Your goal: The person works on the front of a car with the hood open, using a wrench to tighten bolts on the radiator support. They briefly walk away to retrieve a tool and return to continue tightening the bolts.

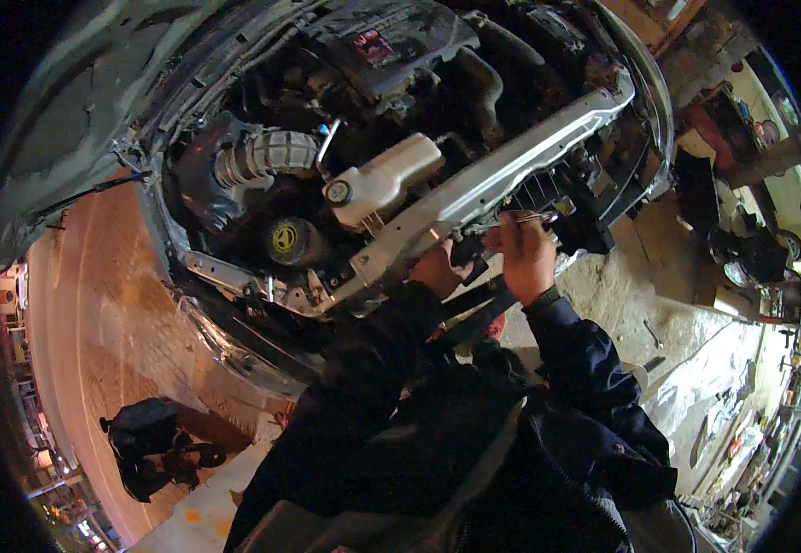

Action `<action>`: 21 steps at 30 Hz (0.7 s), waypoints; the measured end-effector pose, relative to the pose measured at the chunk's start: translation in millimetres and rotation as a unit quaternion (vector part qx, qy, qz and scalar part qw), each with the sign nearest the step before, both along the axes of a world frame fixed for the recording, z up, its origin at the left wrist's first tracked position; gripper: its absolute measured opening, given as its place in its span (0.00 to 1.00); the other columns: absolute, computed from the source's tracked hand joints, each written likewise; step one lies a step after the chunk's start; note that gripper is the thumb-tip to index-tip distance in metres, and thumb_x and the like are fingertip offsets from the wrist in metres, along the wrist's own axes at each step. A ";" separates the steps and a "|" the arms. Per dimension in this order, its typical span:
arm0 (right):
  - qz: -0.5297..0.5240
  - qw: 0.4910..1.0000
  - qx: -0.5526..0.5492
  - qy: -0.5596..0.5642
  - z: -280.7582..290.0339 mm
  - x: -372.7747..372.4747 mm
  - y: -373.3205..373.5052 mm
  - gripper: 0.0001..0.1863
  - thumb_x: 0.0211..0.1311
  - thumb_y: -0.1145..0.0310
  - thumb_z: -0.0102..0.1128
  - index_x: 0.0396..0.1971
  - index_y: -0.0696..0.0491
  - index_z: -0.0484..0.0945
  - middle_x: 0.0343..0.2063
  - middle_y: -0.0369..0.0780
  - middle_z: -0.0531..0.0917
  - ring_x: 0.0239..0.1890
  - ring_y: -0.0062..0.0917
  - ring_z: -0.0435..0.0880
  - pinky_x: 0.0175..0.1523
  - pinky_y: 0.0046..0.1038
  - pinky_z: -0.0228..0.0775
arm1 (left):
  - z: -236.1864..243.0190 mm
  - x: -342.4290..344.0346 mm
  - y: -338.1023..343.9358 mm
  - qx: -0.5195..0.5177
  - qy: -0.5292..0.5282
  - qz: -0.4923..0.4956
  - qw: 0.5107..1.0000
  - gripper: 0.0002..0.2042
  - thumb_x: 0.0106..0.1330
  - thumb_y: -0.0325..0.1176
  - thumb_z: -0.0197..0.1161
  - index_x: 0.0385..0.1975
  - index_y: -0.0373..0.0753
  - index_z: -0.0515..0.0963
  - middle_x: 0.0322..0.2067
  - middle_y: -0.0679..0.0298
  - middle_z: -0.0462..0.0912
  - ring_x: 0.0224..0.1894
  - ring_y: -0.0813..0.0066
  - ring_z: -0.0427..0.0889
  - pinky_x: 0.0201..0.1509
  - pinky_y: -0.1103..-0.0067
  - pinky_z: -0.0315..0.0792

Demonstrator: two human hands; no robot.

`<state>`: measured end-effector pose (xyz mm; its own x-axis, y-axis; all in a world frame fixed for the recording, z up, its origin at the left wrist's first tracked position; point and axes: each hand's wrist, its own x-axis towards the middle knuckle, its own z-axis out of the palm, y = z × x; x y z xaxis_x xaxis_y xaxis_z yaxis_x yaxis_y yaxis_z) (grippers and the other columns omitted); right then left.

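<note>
Both my hands work at the front of a car's open engine bay, just below the silver radiator crossbar (474, 207). My right hand (527, 263) is closed in a fist, with a thin metal tool (538, 218) showing along its top; the tool's kind is too small to tell. Beside it, my left hand (434, 270) reaches in under the crossbar, its fingers partly hidden in shadow. Behind the bar sits a pale plastic reservoir (391, 180) with a dark cap (337, 193). A black round cap with a yellow mark (285, 240) lies to its left.
A ribbed air hose (276, 157) and a dark engine cover (391, 46) fill the bay. The raised hood (59, 120) stands at left. A wrench (653, 334) lies on the ground at right, near assorted parts (750, 249). A black object (152, 447) rests at lower left.
</note>
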<state>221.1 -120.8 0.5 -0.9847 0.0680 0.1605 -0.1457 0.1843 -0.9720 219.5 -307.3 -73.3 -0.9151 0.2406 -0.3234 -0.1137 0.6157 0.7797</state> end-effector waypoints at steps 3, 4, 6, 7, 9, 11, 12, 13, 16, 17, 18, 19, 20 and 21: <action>0.028 0.945 0.279 0.169 -0.7 22.7 -6.0 0.07 0.73 0.69 0.65 0.42 0.56 0.81 0.38 0.46 0.87 0.34 0.42 0.90 0.37 0.38 0.82 | -10.0 -2.0 -0.5 -0.043 -0.038 0.001 0.998 0.41 0.68 0.53 0.68 0.71 0.25 0.66 0.61 0.36 0.80 0.63 0.45 0.81 0.67 0.61 0.75; 0.034 0.938 0.281 0.201 -3.0 25.7 -10.2 0.08 0.71 0.68 0.67 0.43 0.55 0.81 0.39 0.44 0.87 0.34 0.42 0.89 0.37 0.39 0.83 | -13.5 -4.0 -1.3 -0.057 -0.025 -0.006 0.998 0.42 0.68 0.53 0.68 0.72 0.25 0.66 0.62 0.36 0.79 0.65 0.45 0.80 0.68 0.62 0.75; 0.048 0.946 0.280 0.158 -6.7 32.1 -14.1 0.10 0.72 0.67 0.66 0.47 0.56 0.80 0.42 0.41 0.87 0.38 0.40 0.89 0.38 0.38 0.83 | -18.8 -5.6 -4.5 -0.044 -0.020 -0.028 0.998 0.42 0.69 0.52 0.68 0.72 0.23 0.65 0.63 0.35 0.78 0.67 0.44 0.78 0.69 0.63 0.73; 0.061 0.944 0.286 0.156 -8.7 33.3 -15.5 0.11 0.72 0.67 0.66 0.48 0.55 0.80 0.43 0.41 0.87 0.39 0.40 0.89 0.39 0.38 0.83 | -20.2 -6.3 -6.3 -0.016 -0.029 -0.044 0.998 0.42 0.69 0.52 0.68 0.72 0.23 0.65 0.64 0.34 0.77 0.68 0.44 0.78 0.70 0.63 0.73; 0.051 0.943 0.283 0.169 -11.7 32.7 -16.1 0.11 0.72 0.66 0.66 0.49 0.55 0.80 0.44 0.40 0.87 0.39 0.40 0.89 0.38 0.38 0.83 | -20.2 -7.5 -8.4 0.009 -0.034 -0.055 0.998 0.43 0.69 0.52 0.68 0.72 0.23 0.65 0.64 0.34 0.76 0.68 0.44 0.77 0.71 0.63 0.72; 0.046 0.943 0.283 0.171 -13.6 31.5 -15.7 0.12 0.72 0.66 0.66 0.49 0.54 0.79 0.44 0.40 0.87 0.39 0.41 0.89 0.38 0.38 0.83 | -16.9 -7.3 -8.3 0.000 -0.040 -0.044 0.998 0.43 0.69 0.52 0.69 0.72 0.23 0.64 0.64 0.34 0.76 0.69 0.44 0.77 0.72 0.64 0.71; 0.043 0.943 0.281 0.173 -14.1 31.3 -15.4 0.11 0.72 0.66 0.66 0.49 0.54 0.79 0.44 0.41 0.87 0.39 0.41 0.89 0.38 0.39 0.83 | -14.3 -6.4 -7.5 -0.014 -0.032 -0.041 0.999 0.43 0.69 0.52 0.68 0.72 0.23 0.64 0.64 0.34 0.76 0.69 0.43 0.77 0.72 0.64 0.71; 0.046 0.942 0.285 0.170 -14.2 31.1 -15.2 0.11 0.72 0.66 0.66 0.49 0.54 0.79 0.43 0.41 0.87 0.38 0.42 0.89 0.38 0.39 0.83 | -11.4 -5.1 -6.4 -0.034 -0.037 -0.039 0.998 0.43 0.69 0.53 0.68 0.72 0.23 0.64 0.65 0.34 0.76 0.69 0.43 0.76 0.72 0.63 0.71; 0.039 0.943 0.288 0.164 -13.7 30.7 -16.5 0.11 0.73 0.66 0.65 0.49 0.54 0.79 0.43 0.42 0.88 0.38 0.43 0.89 0.38 0.40 0.83 | -5.5 -2.0 -2.8 -0.058 -0.036 -0.019 0.997 0.43 0.69 0.53 0.68 0.72 0.23 0.64 0.65 0.34 0.76 0.69 0.43 0.76 0.72 0.63 0.71; 0.033 0.946 0.278 0.161 -13.4 30.0 -17.2 0.11 0.73 0.66 0.66 0.49 0.54 0.79 0.42 0.43 0.88 0.37 0.44 0.89 0.38 0.40 0.83 | -5.1 -1.6 -2.0 -0.060 -0.034 -0.010 0.998 0.43 0.69 0.54 0.68 0.73 0.23 0.64 0.65 0.34 0.76 0.69 0.44 0.76 0.72 0.63 0.71; 0.032 0.948 0.273 0.157 -13.0 29.1 -17.8 0.11 0.72 0.66 0.66 0.48 0.54 0.80 0.42 0.43 0.88 0.37 0.44 0.89 0.38 0.41 0.83 | -5.4 -1.7 -1.3 -0.063 -0.029 -0.008 0.998 0.43 0.69 0.54 0.68 0.72 0.23 0.65 0.65 0.34 0.76 0.68 0.43 0.77 0.72 0.63 0.71; 0.027 0.947 0.279 0.156 -12.4 27.9 -18.4 0.10 0.72 0.67 0.66 0.48 0.54 0.80 0.41 0.44 0.88 0.37 0.45 0.89 0.38 0.41 0.83 | -6.2 -2.3 -1.1 -0.066 -0.024 -0.006 0.998 0.42 0.69 0.53 0.68 0.72 0.23 0.65 0.64 0.34 0.76 0.68 0.43 0.77 0.71 0.62 0.72; 0.026 0.951 0.268 0.153 -11.6 26.7 -18.8 0.10 0.72 0.67 0.66 0.47 0.54 0.80 0.41 0.44 0.88 0.37 0.45 0.89 0.38 0.41 0.83 | -7.5 -2.6 -1.1 -0.066 -0.019 -0.007 0.998 0.42 0.69 0.53 0.68 0.71 0.23 0.66 0.64 0.33 0.77 0.68 0.43 0.78 0.71 0.62 0.72; 0.023 0.951 0.268 0.152 -10.9 25.5 -19.2 0.09 0.72 0.68 0.67 0.46 0.54 0.80 0.40 0.45 0.88 0.37 0.45 0.89 0.38 0.41 0.83 | -8.9 -4.4 -1.6 -0.050 -0.014 -0.018 0.998 0.42 0.68 0.53 0.68 0.71 0.23 0.67 0.63 0.33 0.77 0.67 0.43 0.78 0.70 0.61 0.72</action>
<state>246.6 -140.1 -10.4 -0.8876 -0.1451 0.4372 -0.4242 0.6277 -0.6527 215.1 -308.9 -82.2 -0.8965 0.2384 -0.3734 -0.1111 0.6950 0.7104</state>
